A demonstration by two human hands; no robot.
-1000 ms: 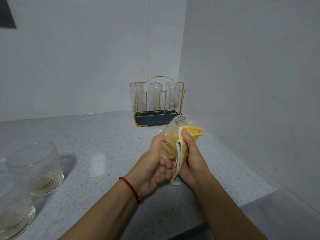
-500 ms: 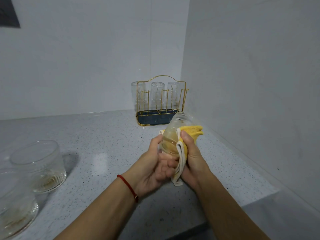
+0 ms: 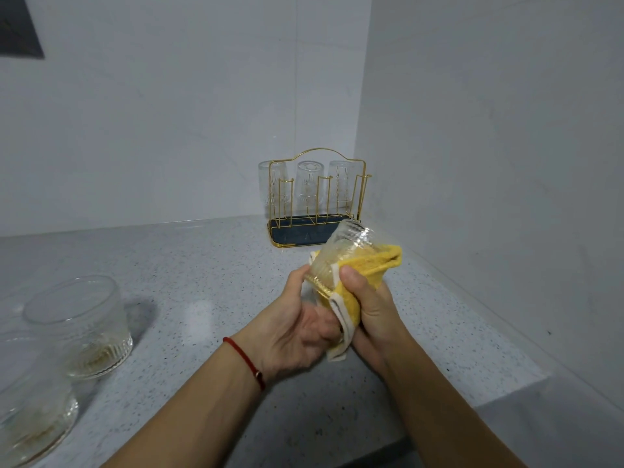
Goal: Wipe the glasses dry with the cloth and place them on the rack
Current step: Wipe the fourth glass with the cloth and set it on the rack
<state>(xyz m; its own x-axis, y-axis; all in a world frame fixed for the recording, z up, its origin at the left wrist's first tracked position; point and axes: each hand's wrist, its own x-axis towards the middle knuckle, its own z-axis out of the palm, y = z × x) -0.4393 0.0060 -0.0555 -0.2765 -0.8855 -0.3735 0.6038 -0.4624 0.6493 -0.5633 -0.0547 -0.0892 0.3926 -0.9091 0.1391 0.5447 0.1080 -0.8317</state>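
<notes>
Above worktop (image 3: 202,265): left hand (image 3: 297,329) gripping glass (image 3: 341,255) — right hand (image 3: 368,298) clutching yellow cloth (image 3: 371,265) against it; rack (image 3: 314,197) behind.

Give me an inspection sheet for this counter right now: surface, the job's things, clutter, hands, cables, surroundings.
Surface: grey speckled countertop, set in a corner.
Job's things: ribbed glass held tilted above the counter, yellow cloth wrapped round its right side; gold wire rack on a dark tray at the back, three glasses upside down on its back row, front pegs bare; two ribbed glasses at the left on the counter, upright.
Clutter: nothing seen.
Hands: left hand grips the glass's lower end; right hand grips the cloth against the glass.
Cables: nothing seen.
Surroundings: plain pale walls; dark panel at upper left.
</notes>
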